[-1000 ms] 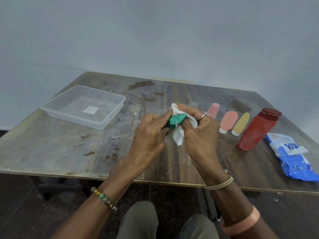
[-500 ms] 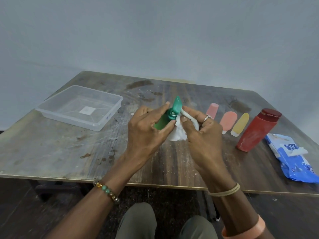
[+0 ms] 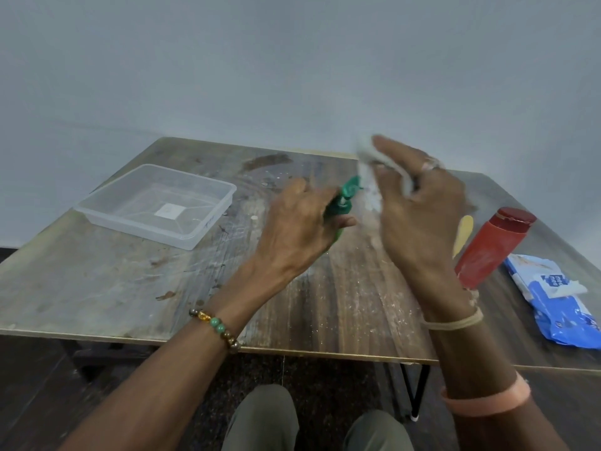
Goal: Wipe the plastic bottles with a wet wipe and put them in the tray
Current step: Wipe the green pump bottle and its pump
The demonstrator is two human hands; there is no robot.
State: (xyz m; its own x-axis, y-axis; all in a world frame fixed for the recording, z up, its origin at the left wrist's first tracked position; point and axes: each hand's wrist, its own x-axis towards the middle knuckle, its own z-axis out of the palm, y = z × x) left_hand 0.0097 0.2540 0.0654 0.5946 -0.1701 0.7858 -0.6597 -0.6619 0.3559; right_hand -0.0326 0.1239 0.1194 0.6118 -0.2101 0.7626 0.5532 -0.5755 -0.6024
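My left hand point(image 3: 299, 226) grips a small green plastic bottle point(image 3: 345, 200) with its flip cap open, above the middle of the table. My right hand point(image 3: 419, 206) is raised beside it and holds a white wet wipe point(image 3: 369, 167), blurred by motion and apart from the bottle. The clear plastic tray point(image 3: 195, 236) sits at the left of the table with nothing in it. A yellow bottle point(image 3: 463, 236) lies partly hidden behind my right hand. A tall red bottle point(image 3: 491, 249) stands tilted at the right.
A blue wet-wipe packet point(image 3: 559, 297) lies at the table's right edge. The wooden table point(image 3: 130, 288) is worn and speckled. A grey wall stands behind it. My knees show below the table's front edge.
My right hand lifted the wipe up and right, off the green bottle. My left hand lowered the bottle a little. The pink and salmon bottles are now hidden behind my right hand.
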